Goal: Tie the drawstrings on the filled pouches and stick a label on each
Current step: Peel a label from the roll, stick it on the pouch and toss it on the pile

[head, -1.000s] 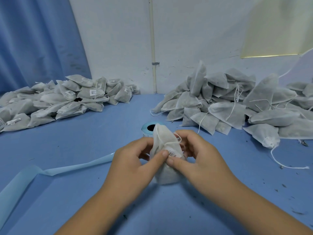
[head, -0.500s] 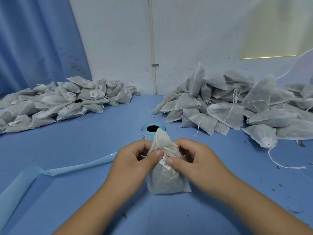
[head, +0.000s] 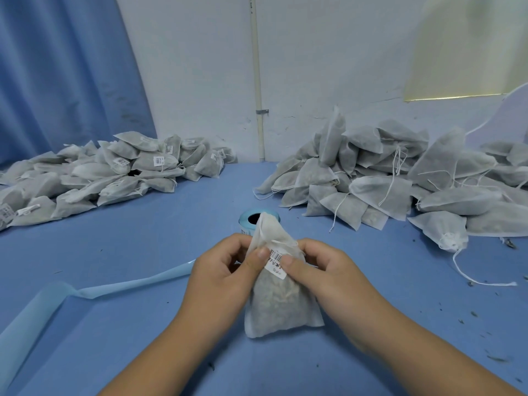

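The pouch [head: 278, 304] is down now. A second ago it was lifted and bunched between the hands; now its flat bottom looks to sit on the table [head: 143, 338], front and centre, just this side of the roll [head: 251, 221]. The label [head: 275, 262] has turned too: it was half hidden under the thumbs and now lies flat across the pouch just under the neck, barcode showing. That reads as the sticking step nearly finished, with only the press-down left.

The pouch stands close to upright along its long axis. Its gathered mouth points up and away toward the roll, leaning slightly left, and the wide bottom edge faces the person.

The left hand [head: 225, 270] curls round the left side of the neck with its thumb on the label's upper corner. The right hand [head: 323, 272] curls round the right side with its thumb on the label's right edge. Both are clamped on the pouch, the thumb tips close together.

Further out, the strip [head: 128, 287] trails off to the left. The left pile [head: 114, 175] shows labels, while the right pile [head: 385, 178] shows loose strings and none.
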A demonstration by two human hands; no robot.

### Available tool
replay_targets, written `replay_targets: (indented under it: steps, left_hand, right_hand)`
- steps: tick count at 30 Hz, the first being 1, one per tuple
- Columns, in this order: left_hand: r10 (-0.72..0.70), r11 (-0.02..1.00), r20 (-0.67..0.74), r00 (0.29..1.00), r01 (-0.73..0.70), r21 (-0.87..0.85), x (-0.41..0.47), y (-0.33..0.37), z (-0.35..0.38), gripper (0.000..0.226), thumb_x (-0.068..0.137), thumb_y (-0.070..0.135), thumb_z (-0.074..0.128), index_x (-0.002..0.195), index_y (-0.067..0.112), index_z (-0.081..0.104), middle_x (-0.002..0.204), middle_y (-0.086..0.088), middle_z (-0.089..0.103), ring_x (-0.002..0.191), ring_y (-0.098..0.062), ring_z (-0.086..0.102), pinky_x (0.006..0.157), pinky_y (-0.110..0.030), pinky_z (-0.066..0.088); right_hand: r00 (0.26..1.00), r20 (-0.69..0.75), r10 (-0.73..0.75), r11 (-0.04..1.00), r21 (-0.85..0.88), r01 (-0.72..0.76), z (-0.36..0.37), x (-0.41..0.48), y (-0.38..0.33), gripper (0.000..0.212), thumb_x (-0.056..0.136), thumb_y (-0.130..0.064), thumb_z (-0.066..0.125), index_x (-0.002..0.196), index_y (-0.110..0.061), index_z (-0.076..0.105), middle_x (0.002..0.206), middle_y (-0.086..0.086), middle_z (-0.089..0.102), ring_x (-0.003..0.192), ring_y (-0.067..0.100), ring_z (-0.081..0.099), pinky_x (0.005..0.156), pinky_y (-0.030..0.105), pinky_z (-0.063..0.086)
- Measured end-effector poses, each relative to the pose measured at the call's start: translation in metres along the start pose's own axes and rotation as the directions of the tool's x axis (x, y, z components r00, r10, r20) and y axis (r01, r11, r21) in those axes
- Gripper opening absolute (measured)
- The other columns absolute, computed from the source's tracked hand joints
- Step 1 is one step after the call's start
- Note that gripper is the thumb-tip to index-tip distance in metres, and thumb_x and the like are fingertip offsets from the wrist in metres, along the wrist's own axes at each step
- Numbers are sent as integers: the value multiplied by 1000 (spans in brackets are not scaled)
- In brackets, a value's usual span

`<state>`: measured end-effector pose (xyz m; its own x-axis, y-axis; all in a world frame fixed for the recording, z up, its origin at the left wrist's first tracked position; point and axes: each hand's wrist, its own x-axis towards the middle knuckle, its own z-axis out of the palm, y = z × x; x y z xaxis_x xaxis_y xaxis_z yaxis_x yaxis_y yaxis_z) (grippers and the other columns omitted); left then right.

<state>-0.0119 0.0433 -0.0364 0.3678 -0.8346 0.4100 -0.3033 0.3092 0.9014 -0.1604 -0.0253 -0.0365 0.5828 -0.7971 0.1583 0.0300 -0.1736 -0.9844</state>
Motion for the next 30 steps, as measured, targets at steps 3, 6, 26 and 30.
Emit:
replay_targets:
  steps: [3, 6, 26, 30]
  left_hand:
    - [15, 999, 23, 1000, -15, 36, -1, -1, -1, 9, 86, 31, 71, 79, 26, 72, 74, -1, 70, 69, -22, 63, 62, -31, 51]
    - [-35, 998, 68, 997, 32, 46, -1, -1, 1, 13, 80, 38, 63, 83, 29, 72, 82, -4, 71, 79, -34, 64, 69, -45, 53]
    - [-428, 842, -276, 861, 268, -469, 44, -10, -52, 25, 94, 23, 52, 81, 12, 71, 70, -2, 66, 51, -13, 58, 45, -23, 45]
    - [-438, 865, -487, 756, 208, -457, 59, -27, -85, 12, 90, 15, 57, 79, 10, 60, 65, 1, 51, 45, -12, 39, 44, -26, 32]
  right_hand:
    - [998, -56, -18, 999, -52, 15, 7, -1, 0, 11, 87, -30, 67, 79, -24, 69, 80, -3, 72, 79, 18, 69, 73, 34, 55]
    - [988, -146, -52, 995, -90, 39, 9, -1, 0, 15, 85, -29, 67, 76, -18, 68, 75, 6, 70, 71, 25, 65, 67, 38, 53]
    - [991, 36, 128, 987, 93, -131, 57, 45, -29, 28, 85, -28, 68, 104, -10, 58, 79, 9, 74, 54, 21, 66, 42, 25, 46]
    - [973, 86, 215, 969, 102, -223, 90, 84, -36, 18, 87, -26, 66, 93, -11, 58, 62, 3, 67, 45, 17, 58, 40, 23, 42]
